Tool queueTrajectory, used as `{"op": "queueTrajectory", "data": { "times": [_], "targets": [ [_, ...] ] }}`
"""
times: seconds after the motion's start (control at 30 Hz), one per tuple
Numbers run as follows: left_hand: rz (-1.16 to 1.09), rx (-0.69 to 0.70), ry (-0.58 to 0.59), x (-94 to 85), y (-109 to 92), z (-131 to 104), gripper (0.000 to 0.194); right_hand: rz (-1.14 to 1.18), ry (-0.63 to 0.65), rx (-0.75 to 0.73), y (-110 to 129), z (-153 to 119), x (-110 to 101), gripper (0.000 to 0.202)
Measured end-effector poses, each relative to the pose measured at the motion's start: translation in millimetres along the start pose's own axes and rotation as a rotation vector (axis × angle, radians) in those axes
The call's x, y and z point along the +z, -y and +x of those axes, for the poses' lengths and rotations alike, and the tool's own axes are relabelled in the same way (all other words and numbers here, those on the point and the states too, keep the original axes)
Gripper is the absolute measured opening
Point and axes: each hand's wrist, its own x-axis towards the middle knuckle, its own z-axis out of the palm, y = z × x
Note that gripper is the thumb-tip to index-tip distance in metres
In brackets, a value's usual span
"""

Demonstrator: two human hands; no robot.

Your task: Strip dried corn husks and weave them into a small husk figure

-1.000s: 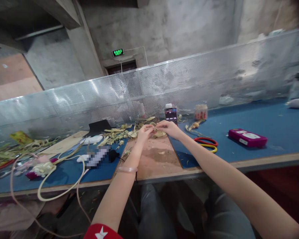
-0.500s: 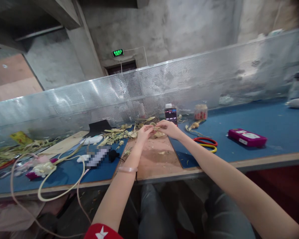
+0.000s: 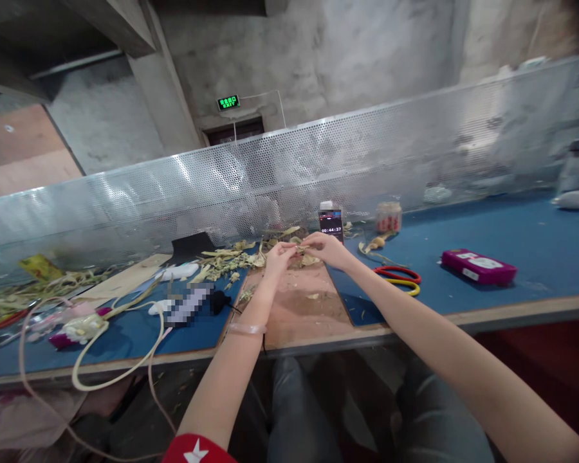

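My left hand (image 3: 280, 256) and my right hand (image 3: 324, 248) meet over the far part of a brown board (image 3: 302, 308). The fingertips of both are pinched on a small piece of dried plant (image 3: 300, 251), whose outline is partly hidden by the fingers. Pale dried leaves (image 3: 309, 260) lie just beneath them. A heap of dried stalks and leaves (image 3: 229, 258) spreads to the left of my left hand. Right behind my right hand stands a phone (image 3: 330, 225) showing a timer.
On the blue table (image 3: 415, 238) are a jar (image 3: 388, 217), red and yellow rings (image 3: 405, 278) and a magenta box (image 3: 479, 267) at right. Looped cables (image 3: 80, 379) hang over the left front edge. A perforated metal screen (image 3: 289, 154) runs behind.
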Motion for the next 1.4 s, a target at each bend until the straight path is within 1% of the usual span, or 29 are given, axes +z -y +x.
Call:
{"op": "queueTrajectory", "data": {
  "times": [0.1,0.23,0.6,0.7,0.8,0.9,1.0,1.07,1.23,1.4],
  "targets": [
    [0.023,-0.019,0.006,-0.2,-0.1,0.1,0.023,-0.021,-0.006,0.005,2.3,0.1,-1.1,0.017],
    [0.001,-0.061,0.007,0.2,-1.2,-1.3,0.022,-0.043,-0.015,0.009,4.0,-0.5,-0.6,0.016],
    [-0.075,-0.093,0.014,4.3,-6.4,-4.5,0.019,-0.076,-0.053,0.014,4.9,-1.1,0.7,0.014],
    [-0.068,-0.086,0.019,3.4,-5.4,-4.2,0.02,-0.085,-0.052,0.024,5.6,-0.7,0.5,0.014],
    [-0.061,-0.056,0.049,3.0,-3.9,-4.5,0.025,-0.096,-0.061,0.029,6.7,-0.5,0.7,0.013],
    [-0.023,-0.031,0.058,3.3,-2.8,-4.3,0.032,-0.102,-0.071,0.029,7.4,-0.4,0.6,0.014],
    [0.065,-0.01,0.034,2.6,-2.4,-2.6,0.037,-0.098,-0.075,0.036,7.1,-0.2,-0.3,0.014],
    [0.129,0.002,0.042,1.2,-2.7,-1.2,0.039,-0.088,-0.077,0.054,6.6,0.0,-1.4,0.015],
    [0.213,0.029,0.066,-2.6,-4.5,-0.5,0.04,-0.002,-0.067,0.175,7.2,0.1,-4.3,0.018],
    [0.215,0.047,0.074,-3.9,-6.0,-0.7,0.039,0.245,-0.027,0.285,7.1,-1.0,-6.3,0.029]
  ]
}}
